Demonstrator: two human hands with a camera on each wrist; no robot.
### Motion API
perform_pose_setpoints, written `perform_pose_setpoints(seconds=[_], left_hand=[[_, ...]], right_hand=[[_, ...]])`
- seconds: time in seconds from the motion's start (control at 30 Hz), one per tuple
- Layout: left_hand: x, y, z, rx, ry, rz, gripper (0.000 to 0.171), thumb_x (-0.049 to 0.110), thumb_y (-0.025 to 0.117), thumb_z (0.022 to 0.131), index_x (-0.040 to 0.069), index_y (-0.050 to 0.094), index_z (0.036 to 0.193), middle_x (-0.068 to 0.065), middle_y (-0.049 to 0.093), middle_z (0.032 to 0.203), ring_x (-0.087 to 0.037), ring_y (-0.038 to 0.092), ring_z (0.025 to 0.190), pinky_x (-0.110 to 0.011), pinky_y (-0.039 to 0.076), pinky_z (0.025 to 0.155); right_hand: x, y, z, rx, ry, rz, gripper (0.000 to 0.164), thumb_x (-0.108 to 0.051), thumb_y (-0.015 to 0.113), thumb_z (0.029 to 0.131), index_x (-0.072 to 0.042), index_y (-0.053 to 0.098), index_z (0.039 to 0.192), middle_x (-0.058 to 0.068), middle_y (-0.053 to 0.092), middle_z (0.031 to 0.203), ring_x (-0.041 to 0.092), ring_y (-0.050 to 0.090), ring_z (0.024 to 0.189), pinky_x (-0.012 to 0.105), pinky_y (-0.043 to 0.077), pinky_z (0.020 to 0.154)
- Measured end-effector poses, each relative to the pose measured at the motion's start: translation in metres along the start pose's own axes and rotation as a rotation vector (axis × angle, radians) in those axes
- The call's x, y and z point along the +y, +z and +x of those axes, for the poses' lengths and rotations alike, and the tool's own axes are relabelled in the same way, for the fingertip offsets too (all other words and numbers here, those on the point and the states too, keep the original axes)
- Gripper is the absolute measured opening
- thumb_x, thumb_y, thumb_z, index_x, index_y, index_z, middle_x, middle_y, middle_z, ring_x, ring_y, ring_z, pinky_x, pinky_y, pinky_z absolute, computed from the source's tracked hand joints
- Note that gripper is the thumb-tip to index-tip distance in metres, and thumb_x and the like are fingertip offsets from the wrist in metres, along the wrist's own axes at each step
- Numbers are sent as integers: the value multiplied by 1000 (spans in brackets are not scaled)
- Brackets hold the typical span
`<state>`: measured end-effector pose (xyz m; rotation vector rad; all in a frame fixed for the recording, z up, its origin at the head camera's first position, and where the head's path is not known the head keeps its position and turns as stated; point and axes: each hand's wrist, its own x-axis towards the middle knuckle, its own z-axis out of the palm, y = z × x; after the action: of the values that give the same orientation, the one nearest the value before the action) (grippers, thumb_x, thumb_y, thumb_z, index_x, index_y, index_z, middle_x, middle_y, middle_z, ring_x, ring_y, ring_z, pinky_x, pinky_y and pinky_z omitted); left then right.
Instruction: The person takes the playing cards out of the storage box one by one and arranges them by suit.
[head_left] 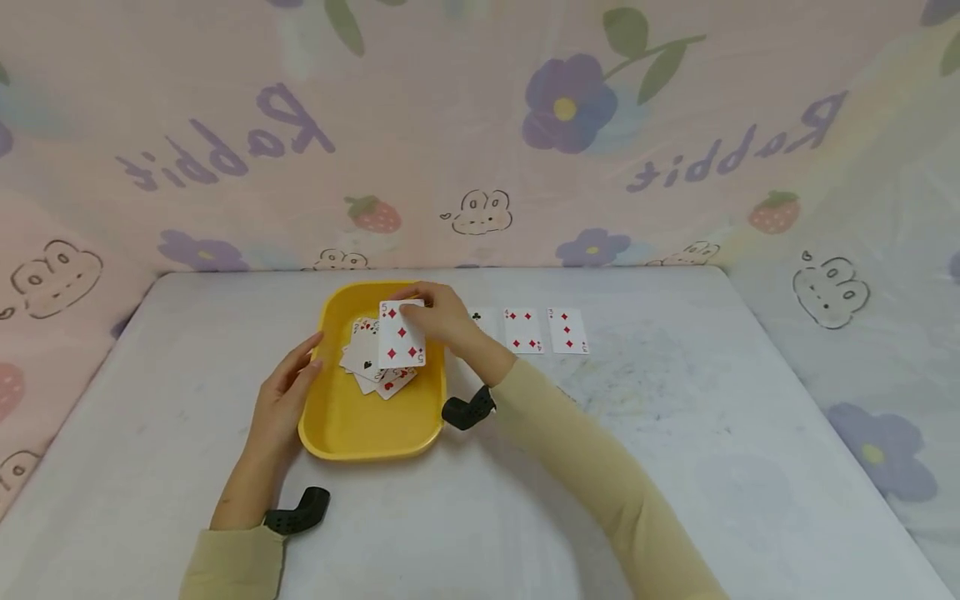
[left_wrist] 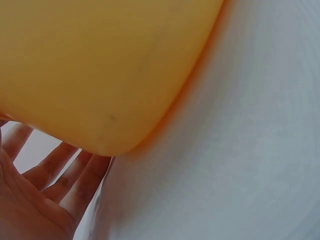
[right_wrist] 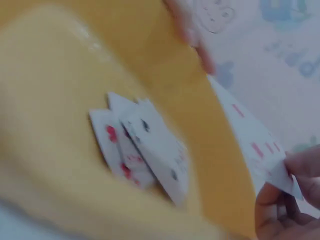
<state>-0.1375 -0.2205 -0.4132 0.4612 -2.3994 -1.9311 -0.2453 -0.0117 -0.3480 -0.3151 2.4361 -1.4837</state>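
My right hand (head_left: 442,321) pinches a five of diamonds playing card (head_left: 401,337) by its upper edge, thumb on its face, over a yellow tray (head_left: 375,433). In the right wrist view the fingers hold that card (right_wrist: 255,145) at one end. A loose pile of playing cards (head_left: 363,354) lies face up in the tray, partly covered by the five. At the tray's left side, my left hand (head_left: 281,400) touches the rim and outer wall. The left wrist view shows its fingers (left_wrist: 82,185) extended against the tray wall (left_wrist: 100,75).
Right of the tray, a four of diamonds (head_left: 523,332) and a three of diamonds (head_left: 568,332) lie face up in a row on the white table (head_left: 675,467). A club card (head_left: 483,320) beside them is mostly hidden by the right hand. A patterned cloth (head_left: 420,150) hangs behind.
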Motion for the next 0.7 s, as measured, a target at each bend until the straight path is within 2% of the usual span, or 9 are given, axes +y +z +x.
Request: perform_pose_setpoints(seconds=[0.1, 0.27, 0.43, 0.53, 0.7], left_hand=[[-1, 0, 0, 7, -2, 6, 45, 47, 46, 98, 41, 42, 143, -2, 38, 144, -13, 41, 117, -4, 42, 83], [-3, -1, 1, 11, 10, 14, 45, 46, 46, 98, 41, 42, 143, -3, 39, 143, -12, 40, 116, -3, 42, 83], [-3, -1, 0, 11, 24, 8, 45, 44, 46, 99, 39, 42, 143, -4, 39, 143, -13, 41, 115, -4, 43, 83], [-3, 0, 0, 9, 22, 2, 44, 43, 46, 99, 39, 42, 143, -5, 38, 143, -14, 42, 115, -4, 43, 83], [-3, 0, 0, 3, 14, -15, 44, 43, 46, 100, 39, 42, 144, -5, 37, 144, -14, 42, 115, -4, 44, 82]], right_hand=[[3, -16, 1, 38, 23, 44, 25, -15, 56, 94, -12, 69, 116, 7, 59, 115, 17, 44, 89, 25, 35, 72], [8, -42, 0, 93, 68, 82, 26, -15, 55, 95, -14, 68, 117, 5, 55, 129, 20, 48, 102, 29, 40, 86], [18, -62, -1, 121, 64, 92, 27, -16, 54, 95, -13, 67, 118, 5, 50, 139, 21, 46, 115, 36, 40, 100], [24, -73, -2, 134, 69, 70, 28, -17, 53, 95, -14, 66, 119, 5, 47, 143, 22, 43, 121, 38, 39, 103], [34, -92, -5, 159, 105, 41, 30, -16, 52, 96, -13, 64, 123, 9, 49, 140, 22, 47, 116, 36, 41, 98]])
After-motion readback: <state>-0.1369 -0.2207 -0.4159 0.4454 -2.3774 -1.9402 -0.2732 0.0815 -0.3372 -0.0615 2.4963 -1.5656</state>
